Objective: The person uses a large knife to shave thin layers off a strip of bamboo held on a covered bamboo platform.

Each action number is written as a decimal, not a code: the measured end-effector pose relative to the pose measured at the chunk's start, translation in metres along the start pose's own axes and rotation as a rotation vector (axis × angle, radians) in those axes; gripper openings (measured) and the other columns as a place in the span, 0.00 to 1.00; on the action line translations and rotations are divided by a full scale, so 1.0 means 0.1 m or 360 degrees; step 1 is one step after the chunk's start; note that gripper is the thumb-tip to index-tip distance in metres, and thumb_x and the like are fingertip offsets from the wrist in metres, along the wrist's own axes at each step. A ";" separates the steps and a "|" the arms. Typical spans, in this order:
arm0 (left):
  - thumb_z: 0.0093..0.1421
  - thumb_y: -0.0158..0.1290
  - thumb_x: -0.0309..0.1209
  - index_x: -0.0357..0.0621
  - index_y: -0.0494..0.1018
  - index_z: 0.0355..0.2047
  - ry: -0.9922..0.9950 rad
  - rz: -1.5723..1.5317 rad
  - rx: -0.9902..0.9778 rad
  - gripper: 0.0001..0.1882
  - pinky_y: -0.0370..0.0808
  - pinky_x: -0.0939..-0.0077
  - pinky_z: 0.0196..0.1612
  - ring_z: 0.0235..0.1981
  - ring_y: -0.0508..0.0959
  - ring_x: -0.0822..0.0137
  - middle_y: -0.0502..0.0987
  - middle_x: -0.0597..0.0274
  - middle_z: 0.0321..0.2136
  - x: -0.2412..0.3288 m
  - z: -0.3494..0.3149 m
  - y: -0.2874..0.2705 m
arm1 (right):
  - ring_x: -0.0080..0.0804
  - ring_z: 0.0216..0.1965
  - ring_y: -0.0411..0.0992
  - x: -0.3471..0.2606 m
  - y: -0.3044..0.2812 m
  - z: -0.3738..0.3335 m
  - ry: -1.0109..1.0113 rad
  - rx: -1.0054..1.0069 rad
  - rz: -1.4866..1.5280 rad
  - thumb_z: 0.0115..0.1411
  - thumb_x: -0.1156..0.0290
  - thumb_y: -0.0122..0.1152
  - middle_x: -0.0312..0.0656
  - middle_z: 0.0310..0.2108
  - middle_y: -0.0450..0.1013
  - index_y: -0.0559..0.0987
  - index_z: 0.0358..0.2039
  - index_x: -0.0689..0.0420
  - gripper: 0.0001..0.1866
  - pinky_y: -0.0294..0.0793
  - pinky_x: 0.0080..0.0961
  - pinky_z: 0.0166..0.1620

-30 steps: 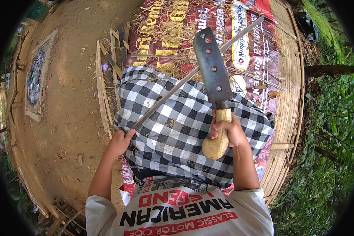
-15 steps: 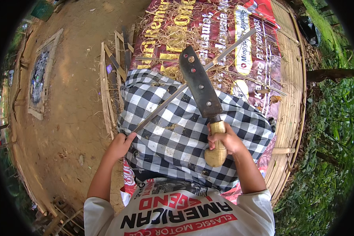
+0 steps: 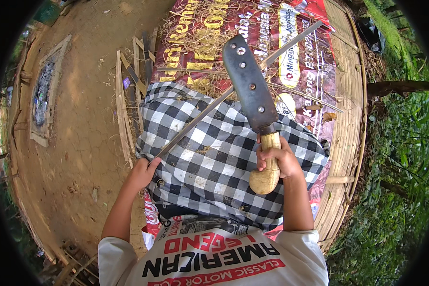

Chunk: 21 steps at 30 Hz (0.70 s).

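Observation:
My right hand (image 3: 282,159) is wrapped round the pale wooden handle of a broad-bladed machete (image 3: 250,86), whose dark blade has several round holes or rivets along it. The blade points away from me and crosses above a long thin strip that looks like split bamboo (image 3: 195,126). My left hand (image 3: 144,172) pinches the strip's near end, while its far end reaches up to the right over a printed banner. Black-and-white checked cloth (image 3: 209,167) covers my lap beneath both hands. The blade hides part of the strip's middle.
Curly shavings (image 3: 209,33) litter the dark red banner (image 3: 176,52), spread on a bamboo platform (image 3: 350,95). Wooden slats (image 3: 121,109) lean at its left side. Bare earth (image 3: 86,124) with a framed ash pit (image 3: 47,90) lies left; green plants (image 3: 391,176) grow right.
The machete has shifted slightly up and to the right with my right hand. My left hand still grips the strip, and the whole view has drifted a little.

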<state>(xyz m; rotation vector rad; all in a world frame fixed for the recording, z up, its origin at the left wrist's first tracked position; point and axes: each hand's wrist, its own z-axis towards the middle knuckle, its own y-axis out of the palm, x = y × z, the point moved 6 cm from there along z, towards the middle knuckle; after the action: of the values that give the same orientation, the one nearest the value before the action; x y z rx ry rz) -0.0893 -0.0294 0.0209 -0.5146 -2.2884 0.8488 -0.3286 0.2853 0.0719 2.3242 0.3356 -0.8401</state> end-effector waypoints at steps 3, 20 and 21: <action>0.63 0.44 0.59 0.24 0.72 0.26 0.0044 0.0025 0.0076 0.39 0.71 0.56 0.33 0.27 0.76 0.39 0.71 0.32 0.21 0.09 -0.01 -0.02 | 0.31 0.19 0.69 0.18 0.06 0.03 0.0107 -0.0010 0.0048 0.44 0.82 0.56 0.41 0.20 0.67 0.68 0.37 0.62 0.17 0.71 0.30 0.26; 0.62 0.45 0.60 0.21 0.70 0.19 0.0040 0.0002 0.0049 0.42 0.71 0.55 0.32 0.26 0.75 0.37 0.70 0.31 0.18 0.16 -0.02 -0.08 | 0.31 0.18 0.69 0.12 -0.04 -0.04 -0.0002 -0.0013 0.0113 0.43 0.83 0.52 0.42 0.19 0.66 0.68 0.39 0.64 0.18 0.71 0.30 0.25; 0.62 0.45 0.60 0.21 0.70 0.19 0.0017 -0.0007 0.0028 0.42 0.72 0.55 0.32 0.26 0.76 0.37 0.70 0.31 0.17 0.15 -0.02 -0.05 | 0.31 0.18 0.68 0.12 0.02 -0.03 -0.0037 0.0020 0.0280 0.43 0.83 0.51 0.42 0.19 0.66 0.67 0.38 0.63 0.18 0.71 0.30 0.25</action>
<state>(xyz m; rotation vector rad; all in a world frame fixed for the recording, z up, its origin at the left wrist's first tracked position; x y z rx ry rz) -0.0991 -0.0239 0.0323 -0.5050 -2.2696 0.8615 -0.3176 0.2860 0.0668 2.3145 0.1141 -0.7838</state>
